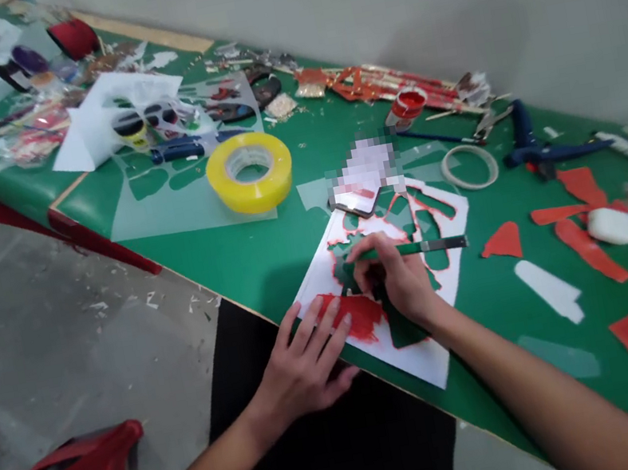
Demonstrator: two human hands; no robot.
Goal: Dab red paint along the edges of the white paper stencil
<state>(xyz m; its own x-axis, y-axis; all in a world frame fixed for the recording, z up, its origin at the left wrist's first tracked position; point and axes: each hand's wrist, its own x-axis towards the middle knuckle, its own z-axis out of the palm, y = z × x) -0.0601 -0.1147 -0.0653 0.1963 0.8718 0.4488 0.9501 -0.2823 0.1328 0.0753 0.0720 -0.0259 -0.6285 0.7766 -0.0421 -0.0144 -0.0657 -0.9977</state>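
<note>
My left hand (306, 362) lies flat, fingers spread, on the near corner of a white sheet (418, 358) with red painted shapes and cut-out holes. It presses down on a red patch (361, 316). My right hand (398, 277) grips a thin green-handled craft knife (425, 247) that points right, its tip end over the sheet's middle. The sheet lies on a green table (269, 255) near its front edge.
A yellow tape roll (250, 172) stands left of the sheet. Red cut-out scraps (587, 247), a white piece (550, 290), a thin tape ring (469, 167), a blue tool (534, 143) and a red paint cup (406, 105) lie right and behind. Stencils and paint pots fill the far left.
</note>
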